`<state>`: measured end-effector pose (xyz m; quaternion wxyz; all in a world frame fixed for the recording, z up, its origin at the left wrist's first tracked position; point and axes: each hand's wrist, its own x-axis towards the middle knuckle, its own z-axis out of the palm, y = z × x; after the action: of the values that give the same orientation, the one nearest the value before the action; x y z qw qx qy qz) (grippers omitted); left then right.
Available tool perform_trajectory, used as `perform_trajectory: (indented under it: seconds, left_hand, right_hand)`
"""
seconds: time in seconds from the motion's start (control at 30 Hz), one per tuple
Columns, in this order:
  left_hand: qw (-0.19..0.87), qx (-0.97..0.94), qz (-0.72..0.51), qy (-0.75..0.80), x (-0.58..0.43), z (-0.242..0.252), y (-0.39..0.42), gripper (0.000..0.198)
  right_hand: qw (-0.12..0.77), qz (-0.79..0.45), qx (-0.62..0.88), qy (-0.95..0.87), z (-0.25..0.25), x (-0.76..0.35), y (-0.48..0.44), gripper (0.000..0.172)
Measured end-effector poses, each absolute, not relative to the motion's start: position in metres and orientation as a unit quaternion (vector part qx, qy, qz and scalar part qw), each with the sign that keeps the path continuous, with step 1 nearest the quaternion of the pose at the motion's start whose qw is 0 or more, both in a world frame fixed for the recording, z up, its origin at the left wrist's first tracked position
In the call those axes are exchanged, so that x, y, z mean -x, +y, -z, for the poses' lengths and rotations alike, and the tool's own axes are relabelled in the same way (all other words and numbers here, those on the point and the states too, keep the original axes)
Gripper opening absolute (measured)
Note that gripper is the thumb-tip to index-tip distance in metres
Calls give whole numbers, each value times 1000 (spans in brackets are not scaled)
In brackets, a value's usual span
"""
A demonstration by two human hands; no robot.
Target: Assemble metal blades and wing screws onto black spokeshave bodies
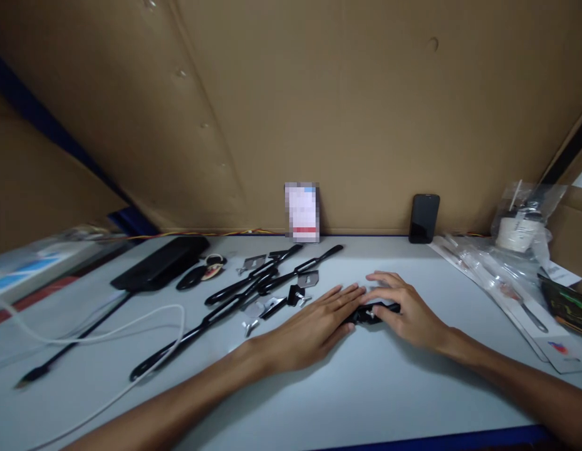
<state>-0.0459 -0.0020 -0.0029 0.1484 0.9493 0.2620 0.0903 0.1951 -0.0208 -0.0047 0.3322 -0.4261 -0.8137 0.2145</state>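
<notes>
White cable (93, 340) loops over the left of our table (389, 394), near a black box (159, 266). Next come a fob (191, 278) and several long black handles (166, 355), lying at a slant. Wing screws (249, 327) and metal plates (308, 279) are scattered beside them. Our left hand (314, 322) lies over the left part of a black tool (389, 307), thumb and straight fingers closed about it. Behind stands a card (303, 210), its face blurred. Our right hand (410, 316) touches the tool's right part, thumb and forefinger bent near a silver screw (371, 314); we cannot tell whether they pinch it. Beyond it a phone (424, 218) leans on the cardboard (366, 113); packets (502, 291) and a bagged roll (516, 233) lie farthest right.
</notes>
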Motion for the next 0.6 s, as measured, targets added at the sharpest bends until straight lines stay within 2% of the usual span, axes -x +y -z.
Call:
perform_trajectory:
  seconds: [0.07, 0.1, 0.17, 0.27, 0.3, 0.37, 0.43, 0.53, 0.6]
  left_hand:
    - [150, -949, -89, 263, 46, 3, -2, 54]
    - [151, -949, -90, 263, 46, 3, -2, 54]
    - [151, -949, -97, 260, 46, 5, -1, 55]
    - [146, -951, -105, 253, 47, 8, 0, 54]
    - [144, -951, -105, 252, 47, 8, 0, 55]
    - [143, -952, -99, 253, 47, 8, 0, 55]
    - [144, -951, -98, 254, 47, 8, 0, 54]
    - [145, -950, -99, 257, 47, 7, 0, 54]
    - [144, -950, -95, 259, 47, 7, 0, 54]
  right_hand:
    - [366, -200, 421, -805, 4, -194, -22, 43]
    - [387, -186, 421, -799, 3, -193, -22, 45]
    - [422, -162, 432, -780, -1, -192, -23, 37]
    - [431, -157, 466, -757, -9, -194, -23, 10]
    - [422, -153, 471, -759, -12, -195, -22, 7]
    - [400, -144, 469, -775, -17, -199, -20, 19]
    - [367, -151, 468, -790, -19, -201, -19, 23]
    - [298, -196, 486, -798, -20, -203, -17, 22]
    - [256, -216, 499, -799, -18, -204, -18, 14]
